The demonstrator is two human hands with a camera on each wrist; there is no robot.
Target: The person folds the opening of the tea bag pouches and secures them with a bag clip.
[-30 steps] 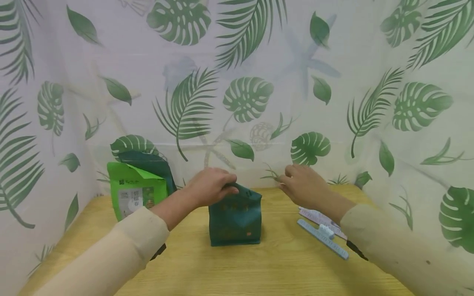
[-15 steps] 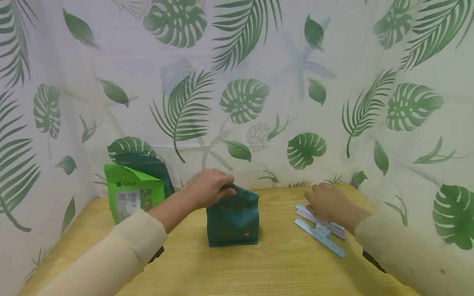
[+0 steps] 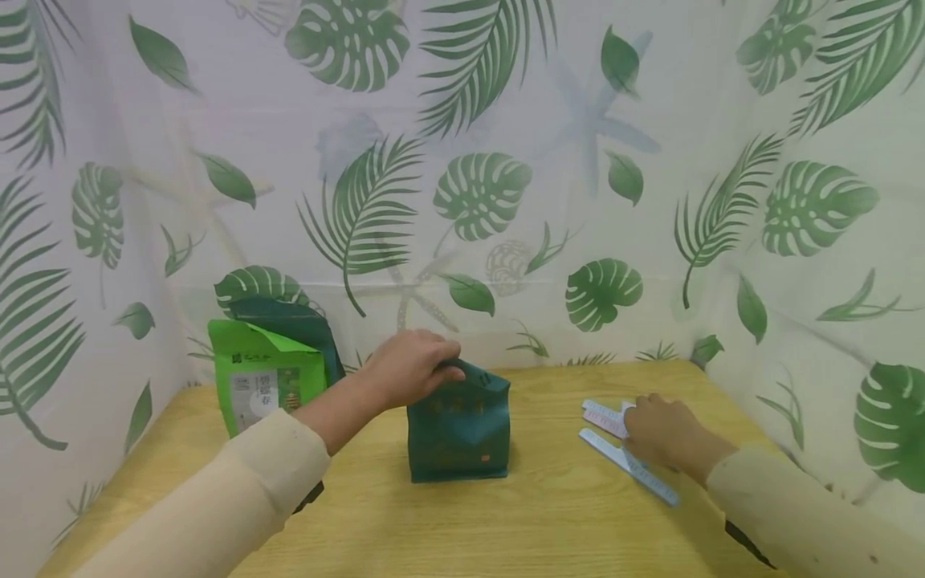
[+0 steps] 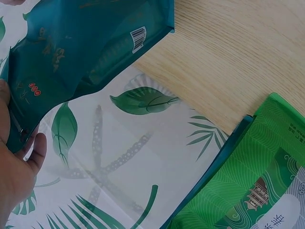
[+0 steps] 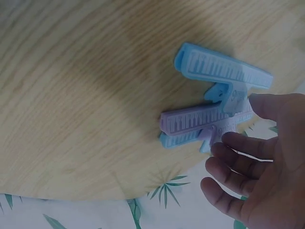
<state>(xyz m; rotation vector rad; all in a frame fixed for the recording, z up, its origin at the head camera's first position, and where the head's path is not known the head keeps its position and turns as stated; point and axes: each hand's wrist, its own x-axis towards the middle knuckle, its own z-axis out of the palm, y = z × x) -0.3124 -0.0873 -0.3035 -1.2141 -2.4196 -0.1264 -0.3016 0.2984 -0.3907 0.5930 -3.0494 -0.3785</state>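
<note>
A dark teal bag [image 3: 459,433] stands upright on the table in the head view. My left hand [image 3: 413,368] pinches its folded top, thumb and fingers round the edge; the left wrist view shows the same hand [image 4: 16,157] at the end of the bag [image 4: 90,47]. My right hand [image 3: 668,433] is over the clips at the right. In the right wrist view that hand [image 5: 267,162] has its fingers spread beside a blue clip [image 5: 224,67] and a purple clip [image 5: 190,119], with another blue clip [image 5: 178,139] under the purple one.
A bright green pouch [image 3: 270,373] stands at the table's left, with a dark teal bag [image 3: 334,353] behind it. The wooden table [image 3: 448,530] ends at a leaf-patterned cloth [image 3: 462,96] at the back and sides.
My right hand has moved right and down from beside the teal bag to the clips. My left hand keeps its hold on the bag's top.
</note>
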